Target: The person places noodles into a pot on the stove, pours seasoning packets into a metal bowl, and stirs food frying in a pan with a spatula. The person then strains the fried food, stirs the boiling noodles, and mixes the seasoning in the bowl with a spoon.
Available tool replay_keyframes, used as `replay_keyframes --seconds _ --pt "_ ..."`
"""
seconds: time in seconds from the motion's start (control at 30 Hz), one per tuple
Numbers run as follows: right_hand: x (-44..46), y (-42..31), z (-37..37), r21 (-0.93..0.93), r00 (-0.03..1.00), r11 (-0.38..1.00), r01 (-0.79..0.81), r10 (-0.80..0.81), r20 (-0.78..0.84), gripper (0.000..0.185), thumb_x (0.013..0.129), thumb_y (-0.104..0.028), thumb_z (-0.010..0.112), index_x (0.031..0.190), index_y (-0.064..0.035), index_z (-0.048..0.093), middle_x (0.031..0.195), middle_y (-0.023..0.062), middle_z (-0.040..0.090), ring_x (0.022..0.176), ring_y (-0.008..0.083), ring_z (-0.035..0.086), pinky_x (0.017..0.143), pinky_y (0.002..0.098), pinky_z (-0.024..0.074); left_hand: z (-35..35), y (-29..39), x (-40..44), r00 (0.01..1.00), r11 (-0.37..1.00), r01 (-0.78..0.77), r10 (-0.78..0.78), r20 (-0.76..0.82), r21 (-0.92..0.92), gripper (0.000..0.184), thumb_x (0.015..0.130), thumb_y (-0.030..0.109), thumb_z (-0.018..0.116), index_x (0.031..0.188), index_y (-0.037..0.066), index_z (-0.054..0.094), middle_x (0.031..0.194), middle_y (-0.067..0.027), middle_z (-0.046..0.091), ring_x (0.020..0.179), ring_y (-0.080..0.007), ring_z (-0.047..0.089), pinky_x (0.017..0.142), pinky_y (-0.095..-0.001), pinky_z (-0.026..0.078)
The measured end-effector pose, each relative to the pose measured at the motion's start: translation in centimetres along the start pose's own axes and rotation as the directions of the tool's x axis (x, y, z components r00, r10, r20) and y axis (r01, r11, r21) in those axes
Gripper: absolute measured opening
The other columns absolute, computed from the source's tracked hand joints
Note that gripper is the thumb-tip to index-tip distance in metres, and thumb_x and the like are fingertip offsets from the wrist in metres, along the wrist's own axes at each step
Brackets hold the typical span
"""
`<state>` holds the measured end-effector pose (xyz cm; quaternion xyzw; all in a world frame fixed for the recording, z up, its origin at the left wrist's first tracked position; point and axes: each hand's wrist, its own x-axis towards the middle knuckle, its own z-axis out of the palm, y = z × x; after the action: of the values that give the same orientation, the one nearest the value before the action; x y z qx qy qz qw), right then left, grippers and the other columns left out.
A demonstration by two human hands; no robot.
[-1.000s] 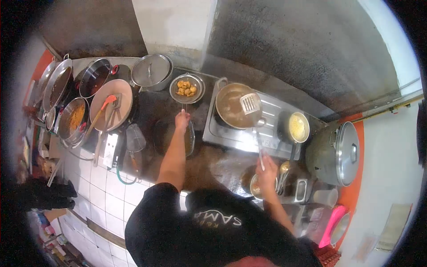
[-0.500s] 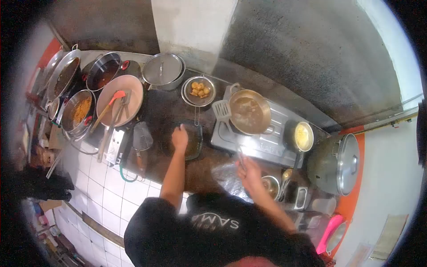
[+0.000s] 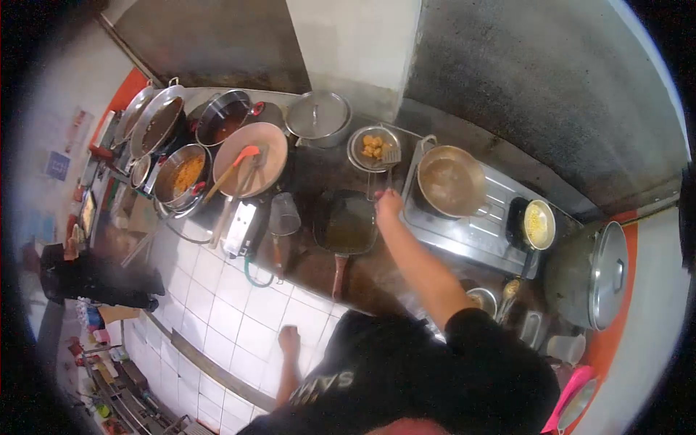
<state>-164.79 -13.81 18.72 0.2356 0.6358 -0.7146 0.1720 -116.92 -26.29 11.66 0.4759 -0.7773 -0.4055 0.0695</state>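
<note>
My right hand [image 3: 389, 203] is closed round the handle of a slotted metal spatula [image 3: 391, 157]. The spatula's head rests at the right edge of a round strainer [image 3: 357, 156] with golden-brown fried pieces [image 3: 373, 146] in it. To the right of this hand, a pot of cloudy brown liquid [image 3: 449, 181] stands on the steel stove [image 3: 493, 217]. My left hand [image 3: 288, 338] hangs low over the white tiled floor, its fingers curled in and nothing visible in it. A square dark pan [image 3: 344, 228] with a brown handle lies on the counter between the two hands.
Several pans and a wide bowl [image 3: 272, 138] with utensils stand at the left. A lidded pot [image 3: 318, 119] is at the back. Right are a small pan with yellow food [image 3: 539, 225] and a big lidded pot [image 3: 580, 272]. Another person's dark clothing [image 3: 101, 279] shows far left.
My left hand has left the strainer handle and dropped back to my side. My right hand has carried the spatula left from the pot to the strainer. The view has shifted.
</note>
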Motion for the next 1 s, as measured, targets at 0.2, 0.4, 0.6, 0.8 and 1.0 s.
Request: replay_keyframes --seconds 0.2,0.4,0.6,0.8,1.0 --pt "4.8 2.4 1.6 0.483 0.987 0.861 -0.158 0.137 0.079 0.015 0.082 -0.019 0.047 0.08 -0.0041 0.046 0.066 0.0096 0.052 0.045 0.0163 0.046 0.036 0.0274 0.036 -4.5 -12.7 -9.1 0.894 0.663 -0.166 -0.212 0.396 0.73 0.019 0.07 0.024 0.053 0.083 0.012 0.058 0.086 -0.009 0.057 0.082 -0.0249 0.052 0.073 -0.0366 0.041" --pt "3.2 6.7 0.0 0.411 0.948 0.863 -0.293 0.319 0.007 0.017 0.077 -0.014 0.051 0.085 -0.0006 0.046 0.074 0.0113 0.047 0.062 0.0215 0.051 0.051 0.029 0.0462 -4.8 -15.6 -11.1 0.907 0.826 -0.035 -0.21 0.366 0.563 0.019 0.07 0.024 0.054 0.083 0.011 0.059 0.087 -0.0094 0.057 0.083 -0.0251 0.052 0.073 -0.0363 0.041" --pt "-2.2 9.8 -5.6 0.313 0.947 0.895 -0.319 0.288 0.143 0.027 0.075 -0.013 0.053 0.097 0.0026 0.046 0.087 0.0151 0.051 0.073 0.0257 0.055 0.061 0.0338 0.048 -4.9 -17.9 -8.3 0.909 0.891 -0.12 -0.079 0.41 0.438 0.02 0.069 0.025 0.054 0.083 0.01 0.059 0.088 -0.0097 0.057 0.083 -0.0253 0.052 0.074 -0.0361 0.041" --pt "-9.2 14.1 -16.8 0.095 0.866 0.898 -0.429 0.379 0.326 0.029 0.076 -0.016 0.051 0.098 0.0005 0.046 0.089 0.0132 0.053 0.072 0.0245 0.056 0.061 0.0332 0.0478 -5.0 -17.6 -1.2 0.584 0.474 -0.812 0.647 0.49 0.342 0.022 0.066 0.017 0.054 0.085 0.005 0.057 0.084 -0.0092 0.059 0.085 -0.0244 0.052 0.076 -0.0349 0.041" --pt "-15.6 15.6 -29.0 -0.078 0.871 0.905 -0.418 0.424 0.247 0.03 0.076 -0.021 0.052 0.098 -0.0014 0.047 0.088 0.0103 0.055 0.068 0.0199 0.056 0.055 0.0301 0.0469 -3.5 -8.9 4.9 0.775 0.877 -0.384 0.137 0.617 0.288 0.015 0.074 0.009 0.045 0.086 0.005 0.053 0.063 -0.0069 0.057 0.053 -0.0183 0.05 0.046 -0.0329 0.04"
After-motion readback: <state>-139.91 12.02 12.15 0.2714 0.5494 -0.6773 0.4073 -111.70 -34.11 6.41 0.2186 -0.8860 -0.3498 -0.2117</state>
